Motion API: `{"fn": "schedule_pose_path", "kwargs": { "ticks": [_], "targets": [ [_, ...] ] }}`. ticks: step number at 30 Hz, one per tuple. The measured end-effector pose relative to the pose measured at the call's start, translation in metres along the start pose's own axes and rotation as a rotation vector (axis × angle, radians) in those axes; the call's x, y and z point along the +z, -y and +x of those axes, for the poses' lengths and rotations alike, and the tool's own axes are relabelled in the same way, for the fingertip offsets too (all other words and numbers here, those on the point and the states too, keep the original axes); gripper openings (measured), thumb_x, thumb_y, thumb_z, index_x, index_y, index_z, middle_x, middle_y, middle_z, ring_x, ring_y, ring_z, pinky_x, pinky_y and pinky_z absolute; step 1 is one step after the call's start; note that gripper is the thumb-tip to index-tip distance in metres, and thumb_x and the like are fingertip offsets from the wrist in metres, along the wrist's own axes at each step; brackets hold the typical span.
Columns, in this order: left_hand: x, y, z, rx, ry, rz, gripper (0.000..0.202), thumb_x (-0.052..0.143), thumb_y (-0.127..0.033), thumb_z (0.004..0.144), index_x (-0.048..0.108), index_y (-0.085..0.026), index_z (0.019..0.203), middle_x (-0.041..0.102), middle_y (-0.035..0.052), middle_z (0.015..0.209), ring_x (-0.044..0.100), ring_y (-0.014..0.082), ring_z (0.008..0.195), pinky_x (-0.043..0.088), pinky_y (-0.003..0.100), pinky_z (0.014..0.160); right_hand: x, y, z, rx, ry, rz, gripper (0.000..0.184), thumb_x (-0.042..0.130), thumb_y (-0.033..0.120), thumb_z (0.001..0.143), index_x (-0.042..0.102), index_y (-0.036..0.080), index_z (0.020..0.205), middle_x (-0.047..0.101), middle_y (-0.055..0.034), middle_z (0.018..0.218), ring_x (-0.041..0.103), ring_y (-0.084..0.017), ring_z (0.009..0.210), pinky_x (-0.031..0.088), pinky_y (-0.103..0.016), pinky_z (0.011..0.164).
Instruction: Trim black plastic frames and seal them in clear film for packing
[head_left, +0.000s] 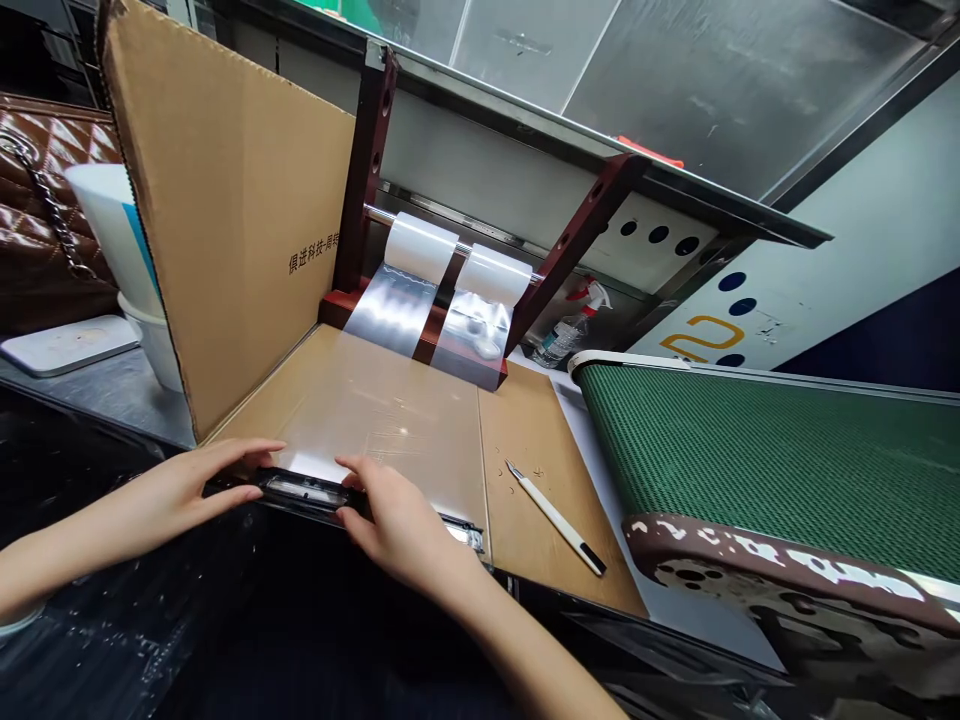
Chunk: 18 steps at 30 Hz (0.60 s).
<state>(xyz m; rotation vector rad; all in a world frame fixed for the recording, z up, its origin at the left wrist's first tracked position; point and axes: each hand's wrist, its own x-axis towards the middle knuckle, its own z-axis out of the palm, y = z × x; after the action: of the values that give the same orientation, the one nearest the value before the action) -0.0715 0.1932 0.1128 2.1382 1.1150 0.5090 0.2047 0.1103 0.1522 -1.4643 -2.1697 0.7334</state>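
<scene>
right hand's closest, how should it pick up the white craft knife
Pinch the slim white knife body near its black end, coming from above on the near side with the right hand. The metal blade points away, and it lies flat on brown cardboard, so the rear is safest.

- left hand comes in from the side, fingers stretched out pretty flat, thumb low
- right hand curls downward, wrist bent a bit
- both bare, near each other
- left forearm runs in low, right forearm comes up from the bottom edge
</scene>
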Motion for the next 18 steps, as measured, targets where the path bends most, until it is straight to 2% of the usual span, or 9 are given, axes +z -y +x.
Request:
{"fn": "schedule_pose_path", "kwargs": {
  "ticks": [3,8,11,14,16,18],
  "targets": [
    [0.004,0.001,-0.005,0.063,-0.045,0.05,0.054,0.056,-0.058,0.086,0.057,-0.028,0.13,0.068,0.0026,0.127,0.063,0.0259,0.114,0.044,0.039,0.104,0.007,-0.001,-0.005,-0.045,-0.017,-0.056,0.05,0.056,0.015,0.09,0.043,0.02,0.138,0.066,-0.0101,0.117,0.061,-0.024,0.107,0.05,-0.041,0.094],
    [0.012,-0.004,-0.012,0.175,-0.084,0.169,0.047,0.053,-0.048,0.091,0.054,-0.026,0.132,0.066,0.0034,0.129,0.061,0.0246,0.118,0.043,0.039,0.104,0.017,-0.001,-0.009,-0.142,-0.063,-0.181,0.048,0.054,0.011,0.09,0.043,0.015,0.137,0.063,-0.014,0.117,0.059,-0.025,0.107,0.052,-0.041,0.092],
    [0.01,-0.002,-0.014,0.202,-0.119,0.226,0.047,0.053,-0.042,0.093,0.049,-0.025,0.136,0.063,0.0034,0.133,0.058,0.0233,0.122,0.041,0.039,0.106,0.017,0.001,-0.013,-0.178,-0.097,-0.169,0.051,0.058,0.011,0.088,0.043,0.014,0.136,0.062,-0.0148,0.118,0.059,-0.025,0.108,0.053,-0.04,0.092],
    [0.007,0.007,-0.019,0.211,-0.131,0.299,0.053,0.058,-0.042,0.09,0.044,-0.027,0.14,0.059,0.0022,0.139,0.056,0.0224,0.126,0.041,0.04,0.107,0.01,0.001,-0.024,-0.178,-0.153,-0.1,0.048,0.059,0.012,0.088,0.046,0.016,0.135,0.063,-0.0142,0.117,0.061,-0.024,0.107,0.054,-0.039,0.091],
    [0.014,0.015,-0.027,0.231,-0.15,0.325,0.058,0.062,-0.044,0.087,0.043,-0.032,0.141,0.059,-0.0001,0.14,0.057,0.0223,0.124,0.045,0.039,0.105,0.002,-0.001,-0.038,-0.152,-0.197,-0.063,0.044,0.057,0.015,0.09,0.047,0.019,0.133,0.065,-0.0123,0.114,0.062,-0.023,0.104,0.055,-0.038,0.089],
    [0.036,0.017,-0.04,0.273,-0.231,0.299,0.057,0.065,-0.049,0.083,0.049,-0.038,0.137,0.066,-0.0031,0.132,0.063,0.0225,0.117,0.051,0.035,0.099,-0.011,-0.005,-0.057,-0.128,-0.234,-0.053,0.039,0.057,0.017,0.091,0.05,0.021,0.129,0.067,-0.0104,0.11,0.064,-0.023,0.102,0.056,-0.036,0.087]
  ]
}}
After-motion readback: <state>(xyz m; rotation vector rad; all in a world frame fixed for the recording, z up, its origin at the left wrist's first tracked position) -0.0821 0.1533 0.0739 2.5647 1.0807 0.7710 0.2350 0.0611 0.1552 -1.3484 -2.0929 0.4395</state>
